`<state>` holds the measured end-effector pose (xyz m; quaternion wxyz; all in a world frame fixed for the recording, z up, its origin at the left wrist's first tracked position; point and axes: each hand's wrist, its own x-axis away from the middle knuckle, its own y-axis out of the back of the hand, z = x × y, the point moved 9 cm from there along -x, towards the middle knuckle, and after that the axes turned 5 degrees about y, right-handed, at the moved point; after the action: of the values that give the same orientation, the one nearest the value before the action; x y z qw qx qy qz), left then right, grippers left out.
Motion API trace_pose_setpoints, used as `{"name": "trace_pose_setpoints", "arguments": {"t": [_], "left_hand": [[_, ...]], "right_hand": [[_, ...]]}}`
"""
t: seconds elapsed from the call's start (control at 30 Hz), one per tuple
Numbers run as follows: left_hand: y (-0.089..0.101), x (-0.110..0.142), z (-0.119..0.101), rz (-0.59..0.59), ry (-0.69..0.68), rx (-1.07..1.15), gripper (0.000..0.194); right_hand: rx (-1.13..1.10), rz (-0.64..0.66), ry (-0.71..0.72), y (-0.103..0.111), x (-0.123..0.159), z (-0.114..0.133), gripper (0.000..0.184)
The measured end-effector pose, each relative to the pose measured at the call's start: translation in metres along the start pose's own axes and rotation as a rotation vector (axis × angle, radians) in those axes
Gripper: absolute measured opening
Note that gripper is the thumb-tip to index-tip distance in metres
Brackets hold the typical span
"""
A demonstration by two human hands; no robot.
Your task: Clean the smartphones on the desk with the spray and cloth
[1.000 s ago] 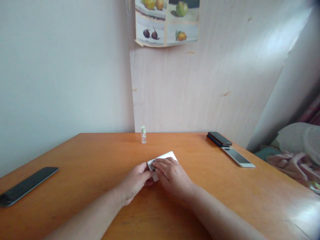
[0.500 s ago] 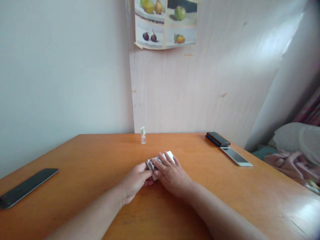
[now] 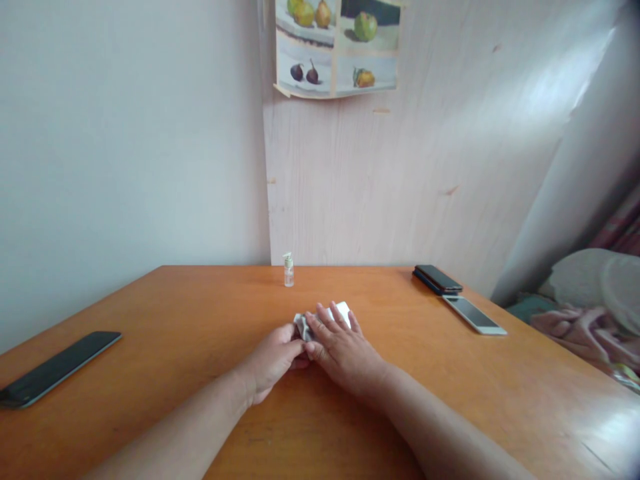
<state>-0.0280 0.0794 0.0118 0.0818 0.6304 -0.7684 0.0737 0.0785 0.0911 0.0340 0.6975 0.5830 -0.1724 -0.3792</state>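
Head view, the only one: your left grip (image 3: pixel 274 360) is closed on the near-left end of a white slab (image 3: pixel 343 311), thumb over, fingers tucked under, likely to steady it; it sits mid-counter (image 3: pixel 300 427), well in from the far, left and right edges. Your right grip (image 3: pixel 349 355) isn't closed: fingers spread flat over the slab, seemingly pressing a crumpled greyish piece (image 3: pixel 303 327) (cloth or tissue, can't tell) to its face; spreading probably evens the pressure. Slab's far corner shows between the fingers; resting or raised there, can't tell. Pump bottle (image 3: pixel 289 273) stands upright by the far edge, slightly left of its middle, likely parked to clear your wrists. A dark phone (image 3: pixel 63 369) lies by the left edge. A black phone (image 3: pixel 439 277) tops a dark base (image 3: pixel 426 281) near the far right corner, white phone (image 3: pixel 475 316) just beside, along the right edge; all probably placed to leave your forearms room.
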Motion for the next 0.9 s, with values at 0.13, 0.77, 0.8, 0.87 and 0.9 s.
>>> {"name": "trace_pose_setpoints", "arguments": {"t": [0.13, 0.77, 0.8, 0.87, 0.9], "left_hand": [[0.006, -0.002, 0.004, -0.055, 0.028, -0.029, 0.036], [0.021, -0.012, 0.017, -0.096, 0.055, 0.198, 0.033], [0.021, -0.012, 0.016, -0.099, 0.052, 0.222, 0.032], [0.022, -0.012, 0.015, -0.11, 0.037, 0.28, 0.029], [0.023, -0.012, 0.014, -0.115, 0.025, 0.307, 0.025]], "right_hand": [[0.036, -0.005, -0.364, 0.004, 0.004, -0.066, 0.07], [-0.034, 0.105, -0.261, -0.013, 0.005, -0.055, 0.082], [-0.05, 0.11, -0.193, -0.013, 0.005, -0.041, 0.082], [-0.083, 0.105, -0.035, -0.012, 0.006, -0.007, 0.082], [-0.097, 0.097, 0.034, -0.011, 0.007, 0.008, 0.081]]}}
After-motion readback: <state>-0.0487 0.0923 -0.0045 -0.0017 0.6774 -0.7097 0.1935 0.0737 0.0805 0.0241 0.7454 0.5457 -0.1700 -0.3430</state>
